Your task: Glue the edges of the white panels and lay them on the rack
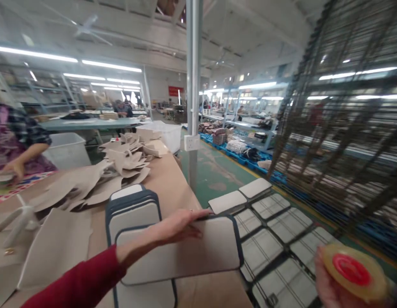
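Panel (185,252) lies flat under the left hand (181,226), whose released fingers (201,212) press its far edge; right hand (330,291) grasps a tape roll (354,271). Likely next: a firm pinch to lift it.

- The left hand (181,224) was bare, with a thin ring on one finger; a dark red long knit sleeve (79,284) covered the forearm
- The right hand (330,286) was bare; no sleeve showed
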### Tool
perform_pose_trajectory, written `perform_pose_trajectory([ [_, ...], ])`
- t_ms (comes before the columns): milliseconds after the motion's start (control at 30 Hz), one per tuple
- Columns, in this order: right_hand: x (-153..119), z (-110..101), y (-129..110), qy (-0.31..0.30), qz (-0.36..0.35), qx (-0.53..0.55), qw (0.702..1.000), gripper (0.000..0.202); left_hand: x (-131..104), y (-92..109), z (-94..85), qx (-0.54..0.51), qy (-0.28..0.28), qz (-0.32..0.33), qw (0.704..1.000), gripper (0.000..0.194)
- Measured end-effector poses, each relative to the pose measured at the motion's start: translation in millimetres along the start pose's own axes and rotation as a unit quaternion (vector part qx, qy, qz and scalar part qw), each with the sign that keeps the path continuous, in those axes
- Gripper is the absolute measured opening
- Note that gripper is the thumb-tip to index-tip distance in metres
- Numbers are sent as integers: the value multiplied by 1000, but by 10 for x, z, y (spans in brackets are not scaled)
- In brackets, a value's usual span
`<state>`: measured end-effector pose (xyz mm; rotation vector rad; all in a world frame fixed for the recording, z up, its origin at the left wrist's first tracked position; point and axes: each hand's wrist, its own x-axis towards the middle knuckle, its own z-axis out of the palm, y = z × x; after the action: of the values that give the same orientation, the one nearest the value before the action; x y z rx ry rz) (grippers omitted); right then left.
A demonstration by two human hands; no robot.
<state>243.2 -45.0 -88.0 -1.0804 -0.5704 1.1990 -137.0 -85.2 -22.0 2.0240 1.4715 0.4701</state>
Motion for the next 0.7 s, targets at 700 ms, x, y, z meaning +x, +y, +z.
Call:
perform_pose_trajectory([
  [700,-285,237,-1255,-301,-137,-44,943,43,276,1315,175,-161,-352,180,904,45],
])
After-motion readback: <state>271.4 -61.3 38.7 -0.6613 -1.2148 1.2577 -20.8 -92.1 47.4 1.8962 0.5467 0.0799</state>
